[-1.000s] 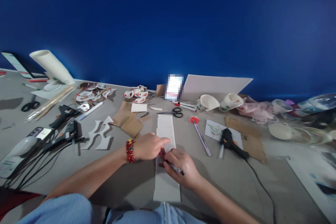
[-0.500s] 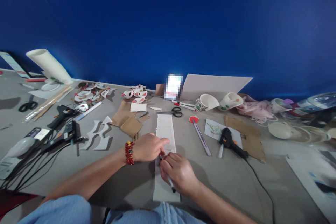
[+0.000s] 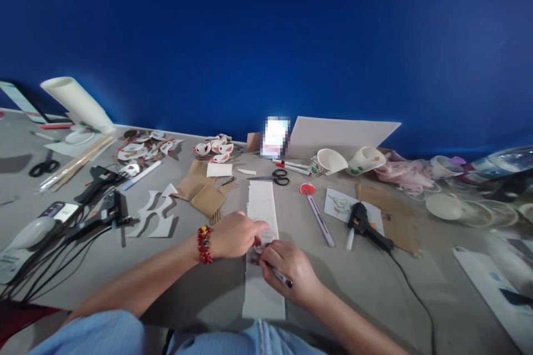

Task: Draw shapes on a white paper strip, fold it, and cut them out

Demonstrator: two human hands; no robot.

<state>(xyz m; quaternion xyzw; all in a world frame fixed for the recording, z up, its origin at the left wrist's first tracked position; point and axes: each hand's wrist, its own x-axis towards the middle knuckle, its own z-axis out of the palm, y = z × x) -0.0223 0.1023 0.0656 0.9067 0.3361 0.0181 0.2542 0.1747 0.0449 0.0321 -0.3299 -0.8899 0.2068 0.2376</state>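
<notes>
A: Where's the work, and what are the hands doing?

B: The white strip [image 3: 264,300] lies lengthwise at the lower centre of the frame, both hands over its middle. The right hand [image 3: 292,269] is closed round a marker [image 3: 282,278], whose dark end sticks out towards the lower right. The left hand [image 3: 234,234] bears on the strip, one finger stretched across; its other fingertips are tucked down, and I can't tell whether they pinch anything.

A: Is the tip touching?

B: The fingers hide it, so I can't say.

A: What would make a clean line here?

B: I'd press the strip flat close to the tip, because something that narrow could swivel. Hold the left fingertips clear of the ink, and favour short, light strokes, with the side of the right hand resting as a pivot.

A: And if the strip needs turning?

B: Mind its far end: scissors [image 3: 280,178] lie just beyond it, and a craft knife [image 3: 320,216] lies right of centre, near the strip.
</notes>
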